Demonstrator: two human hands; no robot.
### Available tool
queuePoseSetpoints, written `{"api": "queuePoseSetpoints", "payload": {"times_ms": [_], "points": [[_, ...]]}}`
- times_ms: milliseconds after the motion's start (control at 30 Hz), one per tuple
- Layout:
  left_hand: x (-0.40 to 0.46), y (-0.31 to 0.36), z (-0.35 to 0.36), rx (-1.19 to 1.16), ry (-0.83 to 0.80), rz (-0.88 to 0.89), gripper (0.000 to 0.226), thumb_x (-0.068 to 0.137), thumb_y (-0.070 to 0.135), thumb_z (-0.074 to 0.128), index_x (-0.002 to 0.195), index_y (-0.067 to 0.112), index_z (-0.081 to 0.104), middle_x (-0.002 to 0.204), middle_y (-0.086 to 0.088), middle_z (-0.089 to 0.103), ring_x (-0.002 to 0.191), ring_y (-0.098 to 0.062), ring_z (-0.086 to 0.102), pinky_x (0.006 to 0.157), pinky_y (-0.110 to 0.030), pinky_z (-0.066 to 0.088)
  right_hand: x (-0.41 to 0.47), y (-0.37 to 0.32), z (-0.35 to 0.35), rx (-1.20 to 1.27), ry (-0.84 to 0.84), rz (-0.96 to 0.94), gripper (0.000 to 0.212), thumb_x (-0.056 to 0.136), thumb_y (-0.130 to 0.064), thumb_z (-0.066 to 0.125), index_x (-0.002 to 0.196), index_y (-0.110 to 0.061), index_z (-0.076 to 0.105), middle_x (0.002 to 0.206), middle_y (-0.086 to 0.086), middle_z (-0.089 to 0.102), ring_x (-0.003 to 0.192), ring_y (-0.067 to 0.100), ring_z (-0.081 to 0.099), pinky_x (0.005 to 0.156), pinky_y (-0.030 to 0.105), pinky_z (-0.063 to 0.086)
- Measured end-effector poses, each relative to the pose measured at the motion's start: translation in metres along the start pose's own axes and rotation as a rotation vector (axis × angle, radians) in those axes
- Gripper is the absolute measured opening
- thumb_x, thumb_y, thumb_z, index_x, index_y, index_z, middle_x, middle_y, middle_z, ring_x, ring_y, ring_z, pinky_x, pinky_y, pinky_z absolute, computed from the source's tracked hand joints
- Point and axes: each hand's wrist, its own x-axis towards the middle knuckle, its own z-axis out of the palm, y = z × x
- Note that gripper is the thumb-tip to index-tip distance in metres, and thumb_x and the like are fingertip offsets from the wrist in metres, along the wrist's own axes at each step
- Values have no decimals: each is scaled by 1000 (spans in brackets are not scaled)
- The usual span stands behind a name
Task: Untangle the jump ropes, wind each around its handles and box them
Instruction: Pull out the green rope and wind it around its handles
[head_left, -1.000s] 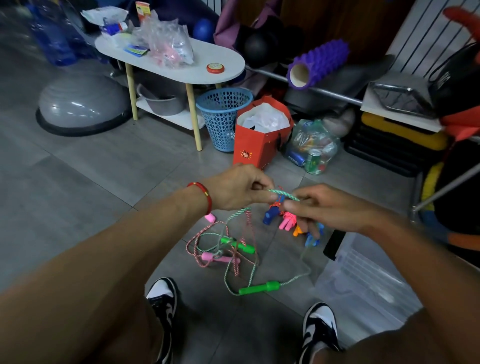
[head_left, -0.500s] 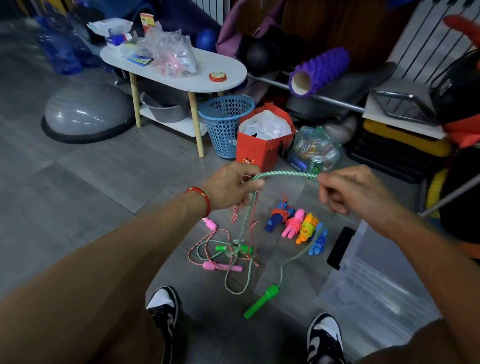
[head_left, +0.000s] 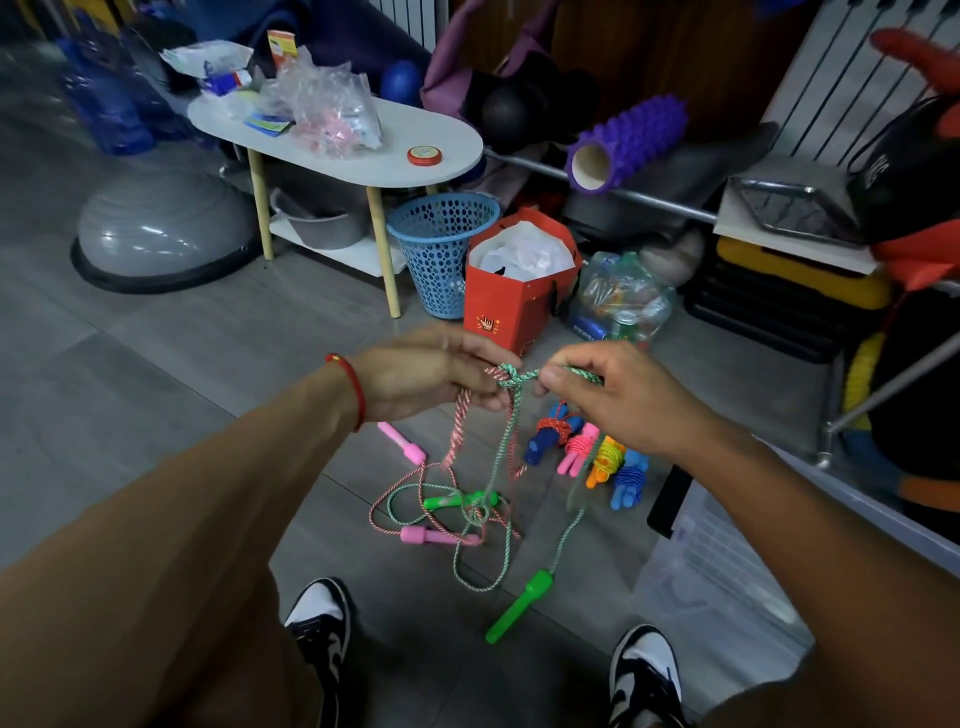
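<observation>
Two shoes (head_left: 322, 618) sit nearest, below the fingers, and just beyond them a loose green handle (head_left: 519, 605) lies on the floor (head_left: 156, 364), its green rope (head_left: 501, 457) climbing up to the hands. Under the fingers the rest of that rope mixes with a pink rope (head_left: 457, 431) in a tangle (head_left: 467, 514) on the floor, where a second green handle (head_left: 447, 501) and two pink handles (head_left: 421, 535) also lie. Above it, the left hand (head_left: 426, 371) has its fingers (head_left: 493, 397) curled and pinched on the pink and green strands at a knot (head_left: 509, 376), while the right hand (head_left: 618, 395) pinches the green strand just beside the knot on the other side; both are clamped on cord, nothing slack between them. Below the right fingers four wound ropes (head_left: 587, 452) wait on the floor, near a clear box (head_left: 727, 571) further right. The step in hand looks like untangling: these two ropes are not yet apart. Next, the knot likely needs loosening, with one strand fed back through the loop rather than pulled tight. Beyond the fingers stand a red bag (head_left: 519, 306) and a blue basket (head_left: 441, 249).
</observation>
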Motion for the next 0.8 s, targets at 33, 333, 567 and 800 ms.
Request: {"api": "queuePoseSetpoints", "payload": {"times_ms": [33, 333, 567, 800], "points": [[-1, 0, -4, -72, -14, -21, 40, 90, -16, 52, 129, -13, 55, 120, -32, 63, 105, -35, 66, 90, -31, 58, -1, 1, -2, 2, 4, 17, 22, 100, -30, 58, 91, -24, 77, 66, -37, 60, 69, -13, 58, 66, 16, 36], [-2, -2, 8, 34, 79, -75, 27, 87, -16, 63, 113, -11, 64, 106, -31, 69, 95, -34, 73, 83, -29, 61, -3, 0, 14, 27, -34, 90, 19, 90, -22, 64, 78, -27, 78, 66, -18, 69, 61, -1, 59, 66, 31, 49], [-1, 1, 25, 371, 58, -105, 17, 91, -4, 62, 104, -3, 73, 78, -17, 71, 69, -21, 69, 70, -24, 56, -1, 0, 16, 109, 18, 129, 20, 85, -24, 64, 70, -26, 76, 50, 4, 56, 47, 9, 48, 59, 31, 44], [3, 5, 30, 199, 226, -231, 10, 93, 7, 67, 97, -3, 66, 81, -20, 71, 64, -23, 72, 63, -31, 62, -2, 12, 16, 126, -258, 214, 22, 88, -31, 59, 77, -20, 76, 59, 19, 64, 54, 19, 58, 74, 52, 57]]}}
